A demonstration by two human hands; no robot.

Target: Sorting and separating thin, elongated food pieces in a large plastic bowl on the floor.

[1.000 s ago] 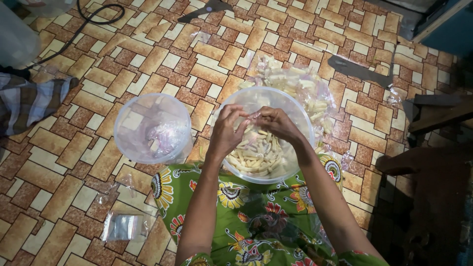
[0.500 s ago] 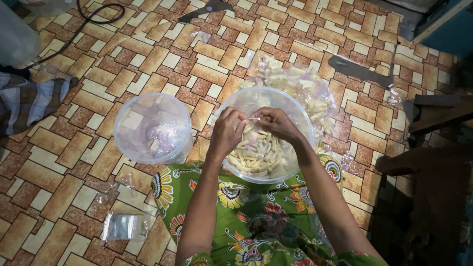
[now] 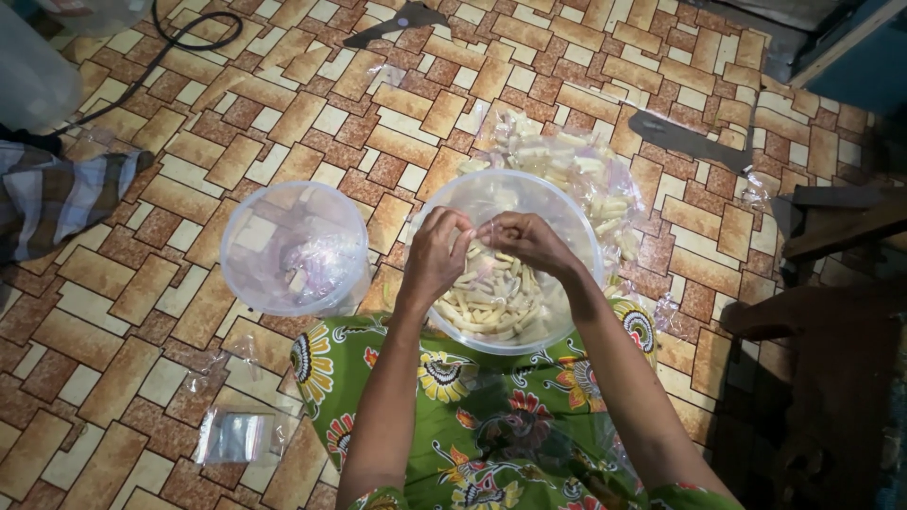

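Hands, left (image 3: 436, 255) and right (image 3: 525, 242), meet over the snack bowl (image 3: 567, 203), fingers pinching something small, can't tell what.

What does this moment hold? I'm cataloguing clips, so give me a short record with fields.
setting: patterned tile floor, person seated, green floral cloth over the lap
left hand: fingertips meeting the right's, above the bowl
right hand: pinching something small, too small to identify
large clear bowl: holds pale stick-shaped pieces
smaller clear tub: beside the bowl
behind the bowl: clear bag of pale sticks
near the knee: small clear bags
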